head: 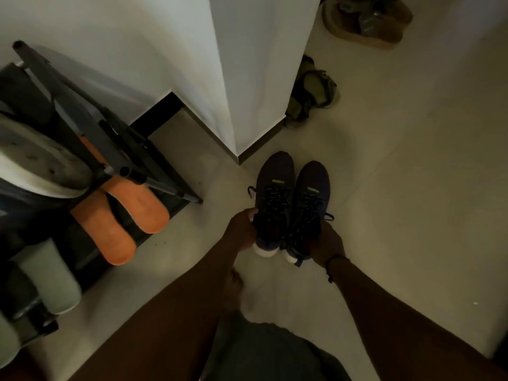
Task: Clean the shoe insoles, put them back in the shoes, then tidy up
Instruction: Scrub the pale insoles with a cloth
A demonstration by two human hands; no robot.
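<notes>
Two dark blue sneakers with white soles stand side by side, toes pointing away from me. My left hand grips the heel collar of the left sneaker. My right hand grips the heel collar of the right sneaker. Whether the pair rests on the pale floor or hangs just above it, I cannot tell. Two orange insoles lie on a low shelf of the dark shoe rack at the left. The inside of the sneakers is too dark to see.
A white wall corner juts out just beyond the sneakers. Olive shoes lie by the wall, and tan footwear at the top right. The rack also holds a white clog and pale green shoes. My bare foot stands below.
</notes>
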